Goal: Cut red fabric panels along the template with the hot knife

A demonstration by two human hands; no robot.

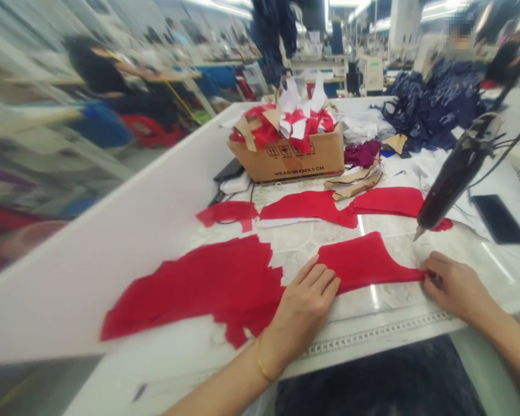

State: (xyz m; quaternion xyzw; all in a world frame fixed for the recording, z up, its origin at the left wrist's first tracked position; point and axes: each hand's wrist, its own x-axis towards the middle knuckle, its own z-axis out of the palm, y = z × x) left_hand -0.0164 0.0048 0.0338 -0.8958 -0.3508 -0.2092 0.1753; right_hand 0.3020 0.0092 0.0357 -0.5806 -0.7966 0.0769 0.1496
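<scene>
Beneath the left hand (301, 306), its fingers (316, 277) lie open and flat on a red panel (364, 260), which stretches over the white table (372, 341) toward the right hand (455, 289). Those fingers (433, 268) curl closed on the panel's narrow tip and seem to pinch it, though part of the hold is hidden. Just left of the left fingers lies a larger jagged red piece (190, 294).

Directly above the right fingers hangs a black tool (453, 185), its metal tip pointing down near the tabletop, and a black phone (498, 219) lies farther right. Ahead of the fingers, three more red pieces (307, 208) lie in a loose row. Beyond them are kraft paper patterns (355, 179) and a cardboard box (286, 159) heaped with red and white scraps. Past the right fingers, a dark blue fabric pile (433, 110) sits at the far end, and a co-worker (95, 69) sits well off to the left.
</scene>
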